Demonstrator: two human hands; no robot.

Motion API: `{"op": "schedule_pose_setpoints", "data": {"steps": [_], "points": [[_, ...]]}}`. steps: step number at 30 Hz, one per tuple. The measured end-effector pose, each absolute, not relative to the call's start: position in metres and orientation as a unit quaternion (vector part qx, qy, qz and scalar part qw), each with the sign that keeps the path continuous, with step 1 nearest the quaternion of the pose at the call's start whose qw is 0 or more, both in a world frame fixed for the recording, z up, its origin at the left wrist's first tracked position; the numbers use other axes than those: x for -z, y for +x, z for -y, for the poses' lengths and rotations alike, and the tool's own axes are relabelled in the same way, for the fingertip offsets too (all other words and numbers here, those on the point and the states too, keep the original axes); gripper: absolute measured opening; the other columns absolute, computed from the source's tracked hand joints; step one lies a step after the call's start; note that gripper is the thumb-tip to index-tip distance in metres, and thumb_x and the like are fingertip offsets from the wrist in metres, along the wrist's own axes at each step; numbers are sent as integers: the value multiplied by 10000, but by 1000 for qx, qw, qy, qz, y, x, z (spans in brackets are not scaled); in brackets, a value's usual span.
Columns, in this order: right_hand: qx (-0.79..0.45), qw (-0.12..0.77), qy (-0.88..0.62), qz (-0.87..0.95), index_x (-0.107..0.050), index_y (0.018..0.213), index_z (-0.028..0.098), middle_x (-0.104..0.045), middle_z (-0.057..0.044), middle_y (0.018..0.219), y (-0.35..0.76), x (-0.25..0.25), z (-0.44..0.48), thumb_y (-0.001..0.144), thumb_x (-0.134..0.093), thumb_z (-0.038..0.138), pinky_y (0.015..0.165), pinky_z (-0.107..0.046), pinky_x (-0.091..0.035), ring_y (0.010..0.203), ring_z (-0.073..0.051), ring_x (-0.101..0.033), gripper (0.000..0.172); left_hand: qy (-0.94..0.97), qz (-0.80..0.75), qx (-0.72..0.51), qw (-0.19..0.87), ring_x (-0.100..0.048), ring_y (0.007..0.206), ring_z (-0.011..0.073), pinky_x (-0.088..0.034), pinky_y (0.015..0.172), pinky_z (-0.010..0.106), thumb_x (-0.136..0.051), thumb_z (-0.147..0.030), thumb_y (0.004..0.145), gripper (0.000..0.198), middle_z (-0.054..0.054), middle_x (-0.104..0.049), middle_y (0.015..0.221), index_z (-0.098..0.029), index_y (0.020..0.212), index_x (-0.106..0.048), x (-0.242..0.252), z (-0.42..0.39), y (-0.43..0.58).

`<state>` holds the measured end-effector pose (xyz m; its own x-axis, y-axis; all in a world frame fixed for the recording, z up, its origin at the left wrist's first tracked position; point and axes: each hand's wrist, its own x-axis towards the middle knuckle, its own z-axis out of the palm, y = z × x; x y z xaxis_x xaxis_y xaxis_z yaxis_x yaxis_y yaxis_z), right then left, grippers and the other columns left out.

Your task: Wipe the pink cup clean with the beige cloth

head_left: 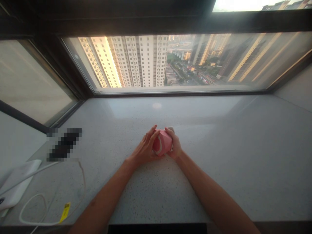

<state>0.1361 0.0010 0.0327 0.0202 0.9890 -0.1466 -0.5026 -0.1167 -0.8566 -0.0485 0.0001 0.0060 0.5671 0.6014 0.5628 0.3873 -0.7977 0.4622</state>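
We've got a pink, faceted, roundish object [166, 142] here!
Our left fingers [153, 136] grasp its left side, right fingers [172, 134] its right; neither's nearer.

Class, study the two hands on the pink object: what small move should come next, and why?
Perhaps turn the pink object slightly: the left hand and right hand hold it from opposite sides, steadying it, and hide parts of it.

Before me, a dark-framed window [180, 94] overlooks tower blocks [146, 61]; to my left, a white cable [48, 224] with a yellow tag [64, 213] loops near a white slab-shaped object [17, 195].
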Motion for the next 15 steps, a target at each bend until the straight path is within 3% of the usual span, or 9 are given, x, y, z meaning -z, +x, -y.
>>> {"op": "schedule_pose_setpoints", "data": {"steps": [15], "points": [[-709,544,-377,243,-722,793,236,-743,-26,749,135,-30,-1,701,-896,614,608,-316,-575,625,-179,-638,426,865,-281,-388,150,-272,1673,443,-411,1290,698,-956,-279,765,1312,262,-188,1795,-291,1741,-78,0,1,-45]]}}
